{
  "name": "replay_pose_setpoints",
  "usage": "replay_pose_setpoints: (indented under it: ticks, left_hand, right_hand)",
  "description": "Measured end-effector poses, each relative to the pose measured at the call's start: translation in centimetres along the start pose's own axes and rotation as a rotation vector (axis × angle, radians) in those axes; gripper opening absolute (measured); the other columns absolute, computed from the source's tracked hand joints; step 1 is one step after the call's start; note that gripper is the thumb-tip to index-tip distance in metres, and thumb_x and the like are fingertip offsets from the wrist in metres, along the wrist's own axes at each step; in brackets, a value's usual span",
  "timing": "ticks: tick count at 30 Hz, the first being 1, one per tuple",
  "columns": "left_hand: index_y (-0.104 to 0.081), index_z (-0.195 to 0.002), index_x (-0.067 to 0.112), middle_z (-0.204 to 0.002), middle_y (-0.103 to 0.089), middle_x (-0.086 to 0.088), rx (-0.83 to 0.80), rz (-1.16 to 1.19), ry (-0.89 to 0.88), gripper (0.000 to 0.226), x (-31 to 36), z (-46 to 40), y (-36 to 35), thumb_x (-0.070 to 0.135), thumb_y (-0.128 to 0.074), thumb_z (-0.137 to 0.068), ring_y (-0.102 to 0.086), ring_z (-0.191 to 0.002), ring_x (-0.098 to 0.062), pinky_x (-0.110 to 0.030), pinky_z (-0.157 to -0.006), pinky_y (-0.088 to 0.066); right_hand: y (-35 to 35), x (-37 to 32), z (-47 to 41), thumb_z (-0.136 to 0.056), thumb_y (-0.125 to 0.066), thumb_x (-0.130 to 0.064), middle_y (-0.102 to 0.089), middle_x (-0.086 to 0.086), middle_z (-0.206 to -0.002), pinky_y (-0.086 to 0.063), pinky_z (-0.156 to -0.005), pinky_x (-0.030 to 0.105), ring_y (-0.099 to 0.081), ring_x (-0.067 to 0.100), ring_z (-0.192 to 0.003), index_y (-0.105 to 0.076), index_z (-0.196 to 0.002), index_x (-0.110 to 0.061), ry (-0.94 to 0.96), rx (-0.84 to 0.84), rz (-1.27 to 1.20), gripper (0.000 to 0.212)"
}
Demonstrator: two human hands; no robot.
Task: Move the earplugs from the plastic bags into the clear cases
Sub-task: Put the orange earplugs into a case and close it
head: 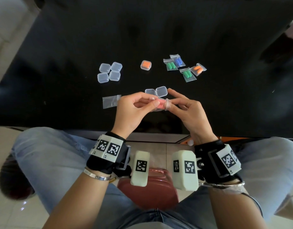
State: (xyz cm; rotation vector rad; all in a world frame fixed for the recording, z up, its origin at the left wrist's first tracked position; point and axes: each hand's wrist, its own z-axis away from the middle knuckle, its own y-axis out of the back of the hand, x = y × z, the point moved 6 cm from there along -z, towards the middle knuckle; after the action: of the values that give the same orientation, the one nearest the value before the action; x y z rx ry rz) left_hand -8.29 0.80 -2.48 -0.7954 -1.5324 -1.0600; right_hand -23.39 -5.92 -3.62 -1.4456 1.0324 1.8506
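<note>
My left hand (134,109) and my right hand (187,109) meet above the near part of the black table (59,90), both pinching a small clear plastic bag with pink earplugs (160,104) in it. Just behind my fingers an open clear case (156,92) lies flat, both halves showing. Further back a shut case with orange earplugs (146,65) sits alone. Several bags with green, blue and orange earplugs (183,67) lie at the back right.
Several shut clear cases with nothing in them (109,72) are grouped at the back left. A flat plastic bag without earplugs (111,101) lies left of my left hand. The table's near edge runs just above my knees.
</note>
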Motion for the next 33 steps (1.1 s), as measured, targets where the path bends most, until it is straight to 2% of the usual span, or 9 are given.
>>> replay_pose_setpoints:
  ticks: [3,5,9,13,16,19,22,26,33]
  left_hand:
    - [-0.071,-0.090,0.008,-0.087,-0.074,-0.008,-0.024,0.062,0.012,0.012,0.1,0.3,-0.7,0.015,-0.072,-0.079,-0.072,-0.082,-0.018,-0.038,-0.079,-0.059]
    - [-0.071,-0.089,0.009,-0.084,-0.074,-0.007,-0.030,0.087,0.025,0.012,0.1,0.4,-0.8,0.014,-0.073,-0.079,-0.072,-0.080,-0.017,-0.030,-0.075,-0.059]
    - [-0.070,-0.092,0.007,-0.084,-0.073,-0.007,-0.030,0.117,0.069,0.015,-0.1,0.1,0.0,0.011,-0.072,-0.078,-0.072,-0.075,-0.014,-0.019,-0.066,-0.056]
    - [-0.071,-0.094,0.006,-0.082,-0.072,-0.004,0.010,0.085,0.056,0.014,-0.4,0.0,0.7,0.010,-0.070,-0.080,-0.071,-0.073,-0.011,-0.018,-0.064,-0.056]
    - [-0.071,-0.092,0.008,-0.080,-0.072,-0.001,0.060,0.063,0.046,0.012,-0.8,0.1,0.9,0.010,-0.070,-0.081,-0.070,-0.071,-0.008,-0.016,-0.062,-0.055]
    - [-0.072,-0.089,0.011,-0.074,-0.072,0.006,0.081,0.077,0.066,0.009,-1.4,0.2,0.9,0.009,-0.070,-0.081,-0.071,-0.069,-0.010,-0.016,-0.062,-0.054]
    - [-0.072,-0.088,0.013,-0.073,-0.072,0.007,0.098,0.091,0.079,0.009,-1.7,0.2,1.0,0.008,-0.069,-0.081,-0.071,-0.070,-0.011,-0.017,-0.063,-0.054]
    - [-0.071,-0.091,0.011,-0.080,-0.072,0.000,0.096,0.091,0.084,0.010,-1.9,0.0,1.4,0.009,-0.069,-0.082,-0.071,-0.071,-0.011,-0.017,-0.064,-0.054]
    - [-0.071,-0.084,0.023,-0.072,-0.073,0.012,0.092,0.117,0.099,0.012,-2.2,-0.3,1.9,0.011,-0.070,-0.081,-0.071,-0.073,-0.009,-0.016,-0.061,-0.053]
  right_hand:
    - [-0.4,0.0,0.0,-0.088,-0.063,-0.019,-0.063,-0.008,-0.123,-0.043,-0.104,0.033,-0.056,0.005,-0.118,-0.073,-0.090,-0.018,0.009,-0.039,0.005,0.010]
    - [-0.7,0.0,0.1,-0.089,-0.061,-0.016,-0.065,-0.005,-0.116,-0.049,-0.099,0.032,-0.061,0.009,-0.110,-0.072,-0.089,-0.014,0.027,-0.042,-0.014,0.011]
    - [-0.7,0.4,0.2,-0.089,-0.061,-0.011,-0.065,0.005,-0.115,-0.051,-0.095,0.031,-0.064,0.013,-0.104,-0.071,-0.091,-0.002,0.036,0.017,-0.061,0.014]
    - [-1.1,0.4,-0.1,-0.088,-0.064,-0.013,-0.067,0.004,-0.110,-0.052,-0.093,0.041,-0.064,0.020,-0.102,-0.072,-0.087,-0.014,0.067,0.081,-0.014,0.008]
    - [-1.4,0.5,-0.3,-0.086,-0.066,-0.014,-0.068,-0.002,-0.099,-0.050,-0.092,0.049,-0.066,0.023,-0.097,-0.070,-0.079,-0.025,0.065,0.096,-0.031,0.014]
    - [-1.6,0.8,-0.3,-0.086,-0.066,-0.012,-0.066,-0.010,-0.094,-0.049,-0.093,0.048,-0.065,0.020,-0.097,-0.069,-0.076,-0.026,0.037,0.100,-0.025,0.017]
    - [-1.7,0.8,-0.6,-0.086,-0.066,-0.013,-0.066,-0.011,-0.093,-0.050,-0.094,0.045,-0.065,0.017,-0.095,-0.070,-0.078,-0.022,0.021,0.102,-0.016,0.013]
    - [-2.0,0.8,-1.0,-0.086,-0.066,-0.015,-0.068,-0.007,-0.093,-0.052,-0.092,0.037,-0.066,0.012,-0.094,-0.073,-0.083,-0.010,0.028,0.097,0.044,0.009]
    - [-2.6,1.2,-1.4,-0.088,-0.064,-0.019,-0.073,0.002,-0.100,-0.052,-0.092,0.038,-0.067,0.014,-0.097,-0.073,-0.096,-0.010,0.015,0.063,0.029,0.014]
